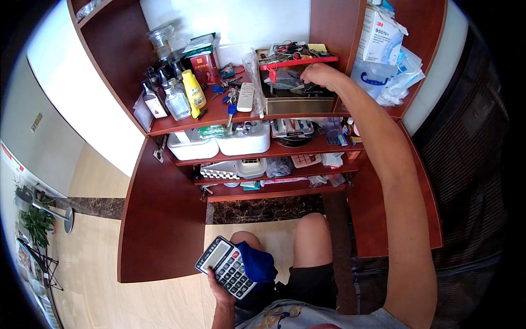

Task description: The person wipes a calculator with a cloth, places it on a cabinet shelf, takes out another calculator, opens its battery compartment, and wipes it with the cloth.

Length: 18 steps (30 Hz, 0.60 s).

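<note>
My left hand (220, 289) holds a grey calculator (229, 267) with dark keys, low in the view above my lap. A dark blue cloth (256, 263) lies against the calculator's right side, over my knee. My right hand (319, 75) reaches into the cabinet, at the right part of an open box (298, 105) on the upper shelf. Its fingers are drawn together at the box's contents; what they hold, if anything, is too small to name. A red tray (323, 59) full of small tools and keys sits over the back of the box.
Left of the box stand a white remote (245, 97), a yellow bottle (194, 92) and a clear bottle (177, 102). White bins (244, 143) fill the shelf below. Cabinet doors (156, 219) hang open on both sides. A 3M box (379, 37) stands at the right.
</note>
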Motion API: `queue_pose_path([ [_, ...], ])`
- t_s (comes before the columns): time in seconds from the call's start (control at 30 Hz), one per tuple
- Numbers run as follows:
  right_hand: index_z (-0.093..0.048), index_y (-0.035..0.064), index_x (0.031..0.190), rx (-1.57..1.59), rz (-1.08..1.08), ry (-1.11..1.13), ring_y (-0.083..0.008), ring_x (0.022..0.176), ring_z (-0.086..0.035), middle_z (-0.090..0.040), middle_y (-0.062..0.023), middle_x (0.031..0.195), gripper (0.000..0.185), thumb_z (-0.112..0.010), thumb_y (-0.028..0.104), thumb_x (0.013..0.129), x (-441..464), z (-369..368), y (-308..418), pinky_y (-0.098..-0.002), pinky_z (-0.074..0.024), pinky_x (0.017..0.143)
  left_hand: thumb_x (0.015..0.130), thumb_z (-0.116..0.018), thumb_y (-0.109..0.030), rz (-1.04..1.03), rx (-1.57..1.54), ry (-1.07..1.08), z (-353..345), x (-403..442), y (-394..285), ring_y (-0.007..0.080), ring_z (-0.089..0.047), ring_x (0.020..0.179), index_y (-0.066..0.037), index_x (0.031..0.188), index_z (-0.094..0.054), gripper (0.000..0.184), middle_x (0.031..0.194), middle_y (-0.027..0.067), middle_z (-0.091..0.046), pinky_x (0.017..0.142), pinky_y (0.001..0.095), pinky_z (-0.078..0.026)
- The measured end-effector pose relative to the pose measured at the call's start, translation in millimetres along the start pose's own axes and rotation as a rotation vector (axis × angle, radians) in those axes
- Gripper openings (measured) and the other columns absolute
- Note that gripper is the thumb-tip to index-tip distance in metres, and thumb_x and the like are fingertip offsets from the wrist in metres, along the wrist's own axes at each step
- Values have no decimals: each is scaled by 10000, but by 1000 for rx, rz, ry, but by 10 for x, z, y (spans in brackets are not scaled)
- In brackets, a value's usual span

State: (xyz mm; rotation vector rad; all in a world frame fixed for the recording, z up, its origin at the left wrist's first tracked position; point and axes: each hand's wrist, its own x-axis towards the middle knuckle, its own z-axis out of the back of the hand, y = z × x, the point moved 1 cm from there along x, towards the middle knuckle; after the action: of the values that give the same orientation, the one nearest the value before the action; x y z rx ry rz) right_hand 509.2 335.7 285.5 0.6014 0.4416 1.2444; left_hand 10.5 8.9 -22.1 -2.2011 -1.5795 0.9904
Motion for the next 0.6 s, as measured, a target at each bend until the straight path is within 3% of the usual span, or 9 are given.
queue_pose_path([
  [0.03,-748,38,983,0,0,0,-229,937,-612,-708,-100,980,228,-620,90,802,31,-4,-14,-342,-486,805,982,-436,-668,-1,-1,7,6,2,3,305,-627,1218,-43,1470,-474,794,1380,159,-614,1051,459,-503],
  [0.1,-739,-61,982,-14,-54,-19,-334,887,-682,-724,-240,993,282,-615,83,773,196,-33,-114,-443,-508,752,982,-432,-670,5,-7,-4,22,11,10,306,-631,1211,-44,1466,-479,793,1373,158,-619,1047,458,-507],
  [0.33,-717,-91,970,-54,44,-62,-356,907,-677,-701,-275,1002,307,-569,112,793,444,-101,-370,-474,-504,761,986,-415,-673,9,17,-76,-38,-25,-12,309,-654,1172,-50,1443,-507,778,1335,154,-646,1022,460,-525],
  [0.43,-716,-81,962,-111,102,-49,-339,892,-680,-702,-265,974,297,-531,116,840,353,-90,-314,-471,-518,762,983,-421,-673,8,-4,-31,-37,-16,-5,308,-653,1173,-53,1445,-506,778,1337,152,-645,1023,460,-524],
  [0.53,-702,-69,1022,96,-72,-124,-312,889,-689,-701,-255,945,318,-487,125,892,57,-69,-106,-459,-539,716,980,-429,-676,18,-14,-37,-8,-2,4,306,-654,1170,-53,1446,-505,781,1336,152,-646,1020,460,-526],
  [0.6,-702,70,962,33,-124,-118,-200,852,-619,-667,-79,854,132,-613,132,887,177,-72,-175,-418,-523,658,979,-432,-676,13,-13,-31,-9,-2,2,305,-655,1170,-53,1447,-504,782,1336,152,-646,1019,459,-526],
])
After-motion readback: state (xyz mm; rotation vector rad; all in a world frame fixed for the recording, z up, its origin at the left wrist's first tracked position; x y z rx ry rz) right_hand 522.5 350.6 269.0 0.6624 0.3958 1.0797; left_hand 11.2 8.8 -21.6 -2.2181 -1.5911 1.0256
